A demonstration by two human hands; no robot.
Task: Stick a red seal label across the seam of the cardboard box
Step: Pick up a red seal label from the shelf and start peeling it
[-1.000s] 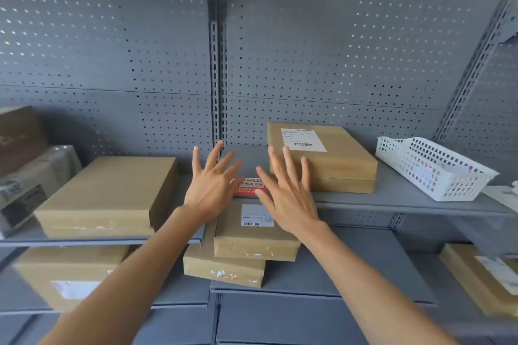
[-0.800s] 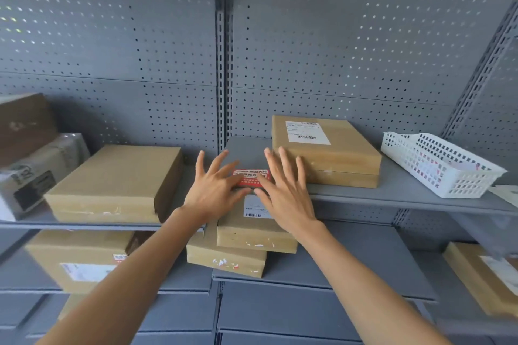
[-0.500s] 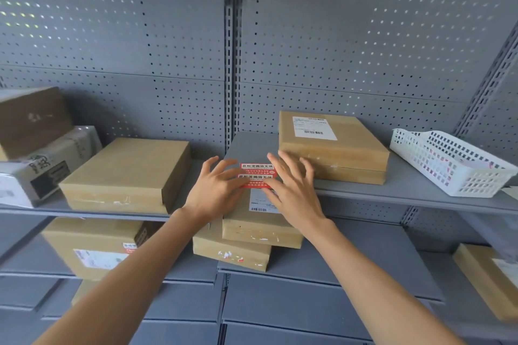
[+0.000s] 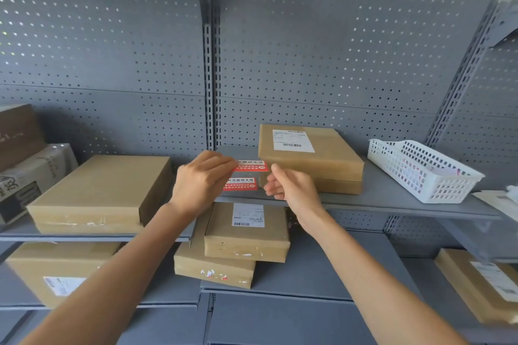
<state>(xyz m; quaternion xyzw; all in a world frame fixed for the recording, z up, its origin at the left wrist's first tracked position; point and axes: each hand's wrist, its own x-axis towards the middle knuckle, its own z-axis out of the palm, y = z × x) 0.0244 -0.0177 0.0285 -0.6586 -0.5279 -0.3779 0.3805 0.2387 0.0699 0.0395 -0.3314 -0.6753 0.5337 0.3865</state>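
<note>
Two red seal labels with white print show between my hands above the shelf's front edge, an upper one [image 4: 251, 166] and a lower one [image 4: 241, 184], on what looks like a clear backing strip. My left hand [image 4: 202, 180] pinches the upper label's left end. My right hand [image 4: 291, 188] has its fingers curled on the strip's right edge. Just right of my hands, a flat cardboard box [image 4: 311, 162] with a white shipping label lies on the grey shelf [image 4: 392, 196].
A white plastic basket [image 4: 420, 171] stands at the shelf's right. A large plain box [image 4: 101, 193] lies on the left shelf. Two stacked boxes [image 4: 246, 235] sit on the shelf below my hands. Perforated grey panels form the back wall.
My hands were spread flat over the red labels lying on the shelf. Their fingers have since closed on the labels and lifted them slightly off the shelf.
</note>
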